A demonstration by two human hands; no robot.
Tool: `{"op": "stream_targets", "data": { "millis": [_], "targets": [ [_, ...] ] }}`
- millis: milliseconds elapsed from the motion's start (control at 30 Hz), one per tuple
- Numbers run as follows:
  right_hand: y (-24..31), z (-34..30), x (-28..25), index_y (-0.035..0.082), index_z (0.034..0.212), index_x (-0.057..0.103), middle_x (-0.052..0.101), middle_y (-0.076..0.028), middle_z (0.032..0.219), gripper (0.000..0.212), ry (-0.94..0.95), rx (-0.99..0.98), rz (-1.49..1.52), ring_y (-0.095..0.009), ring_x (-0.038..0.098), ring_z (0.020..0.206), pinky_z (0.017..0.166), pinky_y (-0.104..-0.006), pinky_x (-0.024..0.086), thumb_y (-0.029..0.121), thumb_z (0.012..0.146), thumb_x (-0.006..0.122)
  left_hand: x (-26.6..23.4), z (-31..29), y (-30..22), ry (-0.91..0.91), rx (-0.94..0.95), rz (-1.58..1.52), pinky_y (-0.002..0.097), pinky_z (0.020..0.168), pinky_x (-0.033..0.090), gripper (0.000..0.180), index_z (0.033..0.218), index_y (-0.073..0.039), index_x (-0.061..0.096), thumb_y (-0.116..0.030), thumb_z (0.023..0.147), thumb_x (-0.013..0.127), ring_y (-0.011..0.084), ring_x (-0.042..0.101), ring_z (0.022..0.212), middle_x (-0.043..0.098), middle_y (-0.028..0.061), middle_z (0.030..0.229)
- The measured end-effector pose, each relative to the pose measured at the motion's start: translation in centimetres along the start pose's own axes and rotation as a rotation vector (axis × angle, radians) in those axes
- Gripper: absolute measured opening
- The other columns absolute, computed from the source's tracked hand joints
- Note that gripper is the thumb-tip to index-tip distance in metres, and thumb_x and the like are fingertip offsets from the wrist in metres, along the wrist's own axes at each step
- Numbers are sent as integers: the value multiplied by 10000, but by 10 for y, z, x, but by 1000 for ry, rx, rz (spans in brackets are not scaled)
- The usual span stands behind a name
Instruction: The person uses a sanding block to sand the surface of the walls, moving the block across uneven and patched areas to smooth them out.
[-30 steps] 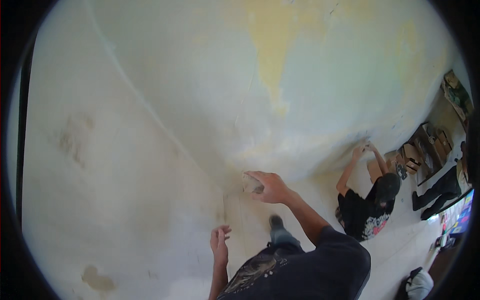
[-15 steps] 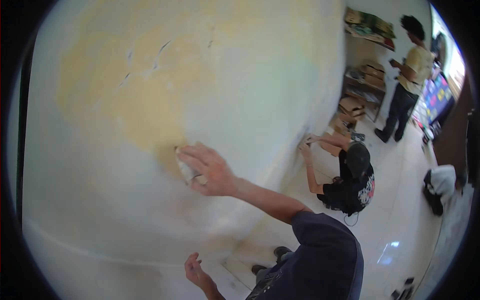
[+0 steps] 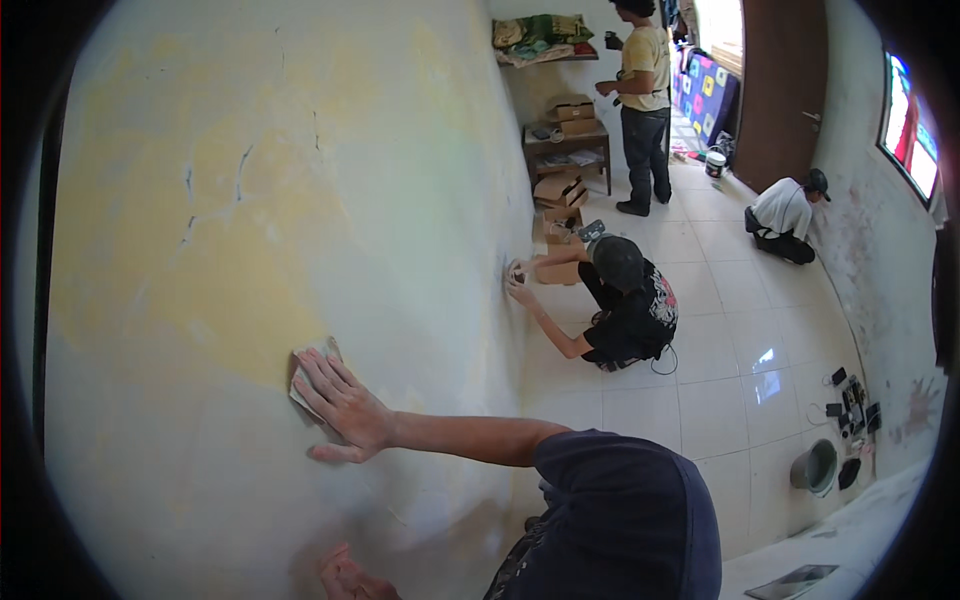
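My right hand lies flat against the painted wall, pressing a folded pale sheet that looks like sandpaper. The sheet's edge shows beside the fingers, and the thumb is spread away below. It rests at the lower border of a yellowish patch. Dark cracks run through that patch, higher on the wall. At the lower edge of the picture my left hand is partly cut off and a bit blurred. Its fingers look loosely apart, with nothing seen in them. I cannot tell whether it touches the wall.
A crouching person in black works at the wall's base to my right. Another person stands by a shelf with boxes. A third crouches at the opposite wall. A bucket and tools are on the tiled floor.
My view has swung, showing more of the room on the right. My right hand, still with the sheet, now appears lower and further left, flatter on the wall. My left hand appears lower.
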State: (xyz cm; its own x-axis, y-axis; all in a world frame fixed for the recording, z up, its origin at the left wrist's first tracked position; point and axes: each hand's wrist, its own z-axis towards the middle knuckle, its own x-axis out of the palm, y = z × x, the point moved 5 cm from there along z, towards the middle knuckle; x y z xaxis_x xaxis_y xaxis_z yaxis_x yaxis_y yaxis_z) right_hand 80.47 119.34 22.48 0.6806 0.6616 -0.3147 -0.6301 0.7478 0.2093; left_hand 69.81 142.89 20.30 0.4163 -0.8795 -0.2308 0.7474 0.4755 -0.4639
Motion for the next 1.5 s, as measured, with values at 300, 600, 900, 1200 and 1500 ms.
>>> {"op": "stream_targets", "data": {
  "millis": [300,600,900,1200,1500],
  "targets": [
    [-13,43,11,-99,1477,202,162,-312,1554,727,-261,16,-100,-474,125,1455,1165,-567,95,316,936,454,-2,77,-9,-200,714,40,352,454,515,366,609,-15,506,-131,956,530,231,563,453,590,117,566],
    [-19,150,-35,-52,1488,252,206,-248,1569,659,-274,-74,-21,-438,165,1458,1164,-553,135,149,892,449,4,63,12,-314,871,46,309,430,508,387,569,-36,498,-109,945,555,205,599,480,617,109,568],
    [-31,17,18,-83,1411,403,405,-292,1457,577,-295,-139,-42,-469,323,1394,1154,-557,174,175,898,473,2,65,8,-259,804,101,307,434,507,383,550,-47,495,-101,926,548,191,591,469,612,92,546],
    [-12,185,-44,-39,1449,377,364,-221,1512,587,-285,-261,-79,-425,284,1424,1149,-522,204,112,891,482,7,56,15,-381,655,111,303,397,484,436,500,-73,447,-136,919,550,166,525,386,556,53,468],
    [-27,90,-12,-8,1386,471,455,-227,1444,543,-254,-376,-122,-417,359,1390,1156,-539,193,160,871,518,7,36,36,-354,645,147,332,534,452,262,646,-48,571,-160,879,532,211,579,592,597,68,641]
  ]
}}
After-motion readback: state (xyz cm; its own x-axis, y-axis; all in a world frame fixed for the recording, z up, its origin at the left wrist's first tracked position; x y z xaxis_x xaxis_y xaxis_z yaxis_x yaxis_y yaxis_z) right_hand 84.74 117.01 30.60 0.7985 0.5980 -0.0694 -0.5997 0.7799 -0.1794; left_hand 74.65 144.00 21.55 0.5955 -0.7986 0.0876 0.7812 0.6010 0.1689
